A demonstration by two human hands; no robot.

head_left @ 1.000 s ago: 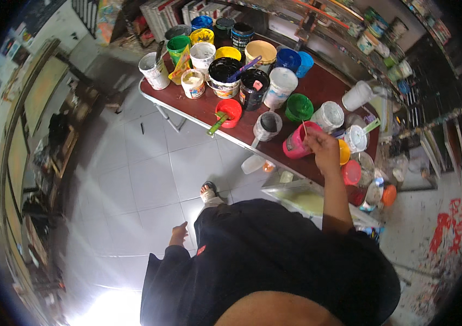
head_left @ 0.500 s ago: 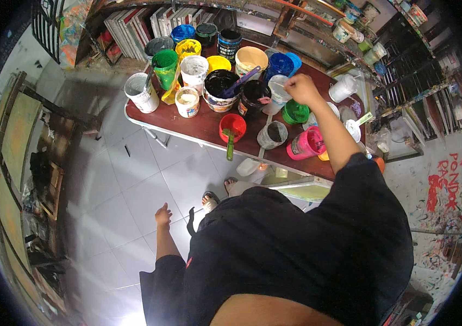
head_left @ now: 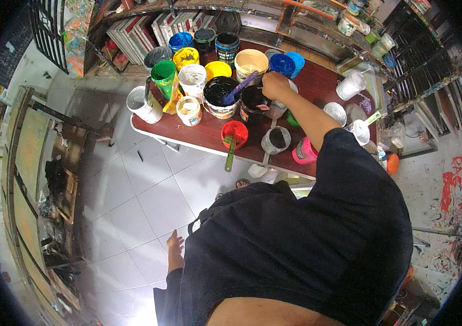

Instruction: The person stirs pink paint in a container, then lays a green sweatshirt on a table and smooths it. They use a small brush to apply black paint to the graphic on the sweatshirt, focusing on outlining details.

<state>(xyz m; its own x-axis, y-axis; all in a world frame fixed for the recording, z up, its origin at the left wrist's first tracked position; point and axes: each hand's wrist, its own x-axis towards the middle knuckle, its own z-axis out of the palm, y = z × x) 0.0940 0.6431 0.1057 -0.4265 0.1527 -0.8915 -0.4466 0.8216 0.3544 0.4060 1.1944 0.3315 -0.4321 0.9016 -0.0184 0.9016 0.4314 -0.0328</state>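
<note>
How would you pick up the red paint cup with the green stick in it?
Take the red cup by its round sides, coming from above the near table edge. Its green stick juts out toward the floor, so hold the cup's left and right sides, clear of it.

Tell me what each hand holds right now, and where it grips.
Right hand is closed over the pots, near the dark pot; what it grips cannot be told. Left hand hangs open, holding nothing.

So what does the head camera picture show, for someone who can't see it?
A person in a dark shirt reaches their right hand over a dark red table crowded with open paint tubs, to a dark tub among them. Their left hand hangs empty by their side above the white tiled floor.
</note>
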